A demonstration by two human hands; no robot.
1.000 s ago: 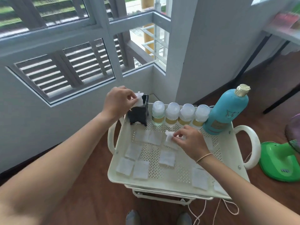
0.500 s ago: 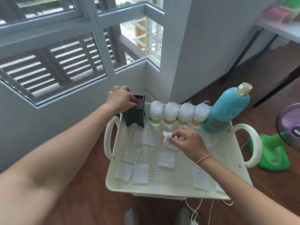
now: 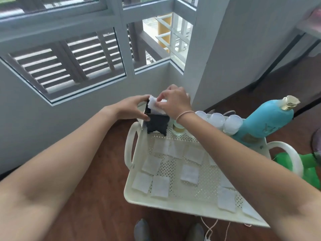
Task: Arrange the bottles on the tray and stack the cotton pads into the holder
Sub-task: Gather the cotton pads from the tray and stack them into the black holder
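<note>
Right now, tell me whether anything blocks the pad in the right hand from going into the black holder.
Nothing visible does. The right hand holds the cotton pad right at the open top of the black holder, which the left hand grips from the side.

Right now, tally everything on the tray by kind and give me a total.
Small clear-capped bottles: 4
Large teal bottle: 1
Black holder: 1
Cotton pads lying on the tray: at least 9; the right arm hides some
Cotton pad in the right hand, at the holder: 1
Total: at least 16
</note>
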